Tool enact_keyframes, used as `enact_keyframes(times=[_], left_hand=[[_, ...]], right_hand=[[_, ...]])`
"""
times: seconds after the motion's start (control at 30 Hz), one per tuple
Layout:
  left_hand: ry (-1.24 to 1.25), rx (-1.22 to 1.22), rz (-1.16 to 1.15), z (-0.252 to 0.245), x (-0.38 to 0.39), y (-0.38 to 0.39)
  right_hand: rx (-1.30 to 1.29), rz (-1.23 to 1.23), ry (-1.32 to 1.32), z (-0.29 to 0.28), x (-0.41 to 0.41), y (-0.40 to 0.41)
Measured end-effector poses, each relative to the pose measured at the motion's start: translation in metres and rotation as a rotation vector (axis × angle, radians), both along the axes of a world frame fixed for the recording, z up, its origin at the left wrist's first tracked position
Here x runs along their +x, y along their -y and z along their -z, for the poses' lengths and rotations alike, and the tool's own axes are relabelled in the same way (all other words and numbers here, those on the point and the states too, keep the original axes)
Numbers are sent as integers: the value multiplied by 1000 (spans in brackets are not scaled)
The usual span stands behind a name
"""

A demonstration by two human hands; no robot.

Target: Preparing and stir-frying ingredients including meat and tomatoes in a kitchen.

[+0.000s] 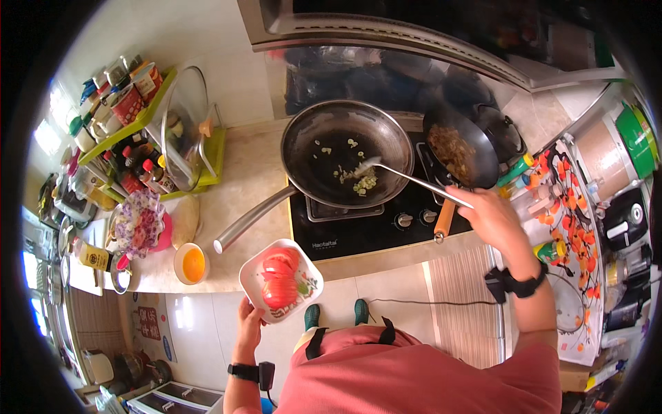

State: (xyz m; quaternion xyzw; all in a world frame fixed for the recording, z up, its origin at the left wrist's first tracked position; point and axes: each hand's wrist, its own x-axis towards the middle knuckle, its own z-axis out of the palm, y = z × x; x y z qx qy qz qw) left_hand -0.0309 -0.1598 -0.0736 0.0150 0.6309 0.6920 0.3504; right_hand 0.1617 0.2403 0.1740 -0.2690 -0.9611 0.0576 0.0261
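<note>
My left hand (250,323) grips the near-left edge of a white square dish (311,269) with a leaf pattern. Sliced tomato (280,290) lies in that dish, which is held over the counter's front edge. In my right hand (486,215) is the handle of a metal spatula (414,178). Its head rests inside a large steel wok (331,129) on the gas hob, among chopped garlic or scallion (366,183). The wok's long metal handle (258,217) points toward the front left, close above the dish.
A second, wooden-handled pan (478,155) with brown cooked food (450,150) stands at the right. A bowl of beaten egg (193,265) sits near the counter edge. Left of the hob are a green seasoning rack (217,155) and a glass lid (181,129). The range hood (403,31) overhangs the back.
</note>
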Motion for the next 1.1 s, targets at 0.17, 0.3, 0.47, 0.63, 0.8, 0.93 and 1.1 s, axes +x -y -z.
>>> enact_keyframes(times=[0.17, 0.3, 0.47, 0.63, 0.8, 0.93, 1.1], left_hand=[[-23, 15, 61, -76, 29, -30], [-212, 41, 94, -119, 3, -80], [-726, -206, 36, -167, -54, -169], [-1268, -858, 157, -208, -91, -258], [-1563, -1344, 305, -211, -95, -313], [-1850, -1497, 298, -202, -101, -321], [-2011, -1495, 136, -211, -98, -309]], right_hand=[[43, -13, 155, -21, 19, -6], [-123, -68, -92, 24, 14, -40], [-296, -42, -282, 47, 35, -64], [-246, 29, -249, 51, 48, -65], [-252, 10, -245, 62, 64, -68], [-222, -22, -204, 55, 75, -74], [-147, -102, -182, 44, 75, -84]])
